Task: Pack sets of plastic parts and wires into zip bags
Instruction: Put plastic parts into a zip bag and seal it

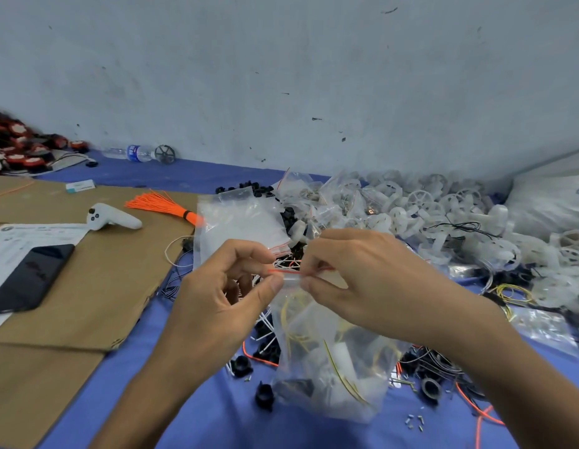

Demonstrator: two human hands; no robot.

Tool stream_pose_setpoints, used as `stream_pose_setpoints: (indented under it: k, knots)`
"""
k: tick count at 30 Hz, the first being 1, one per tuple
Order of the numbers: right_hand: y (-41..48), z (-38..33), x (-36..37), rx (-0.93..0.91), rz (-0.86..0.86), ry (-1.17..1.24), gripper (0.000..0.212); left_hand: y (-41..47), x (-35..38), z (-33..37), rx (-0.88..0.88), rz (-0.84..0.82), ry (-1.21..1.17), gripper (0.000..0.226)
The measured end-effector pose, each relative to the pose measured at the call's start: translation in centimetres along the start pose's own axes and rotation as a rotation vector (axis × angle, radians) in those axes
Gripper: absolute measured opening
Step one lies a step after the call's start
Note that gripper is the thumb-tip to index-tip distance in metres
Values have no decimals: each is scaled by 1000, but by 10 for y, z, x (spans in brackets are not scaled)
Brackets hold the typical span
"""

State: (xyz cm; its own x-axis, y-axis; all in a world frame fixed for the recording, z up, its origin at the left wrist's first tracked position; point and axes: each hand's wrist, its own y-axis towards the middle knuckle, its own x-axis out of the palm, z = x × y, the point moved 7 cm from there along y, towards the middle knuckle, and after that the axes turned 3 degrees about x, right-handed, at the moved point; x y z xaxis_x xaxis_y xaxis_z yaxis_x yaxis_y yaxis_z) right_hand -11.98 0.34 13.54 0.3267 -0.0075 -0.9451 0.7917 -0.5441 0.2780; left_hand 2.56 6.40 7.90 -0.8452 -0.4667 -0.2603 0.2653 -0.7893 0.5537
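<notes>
While hands (223,286) (375,280) pinch it, the zip bag (330,371) blurs.

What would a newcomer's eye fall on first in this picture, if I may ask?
At the centre, the left hand and right hand pinch the red-striped top of a clear zip bag holding white parts and yellow wires. Behind it to the right sprawls a heap of white plastic wheels, and on the cardboard to the left lies a bright orange wire bundle.
</notes>
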Motion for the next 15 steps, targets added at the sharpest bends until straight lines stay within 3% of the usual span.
stream_pose_setpoints:
  k: [5,15]
  knots:
    - [-1,-2,3,-5,-3,-71,14,1,10,2,6,-127,199,16]
    - [-10,7,4,10,1,-100,15,3,10,7,39,-115,284,5]
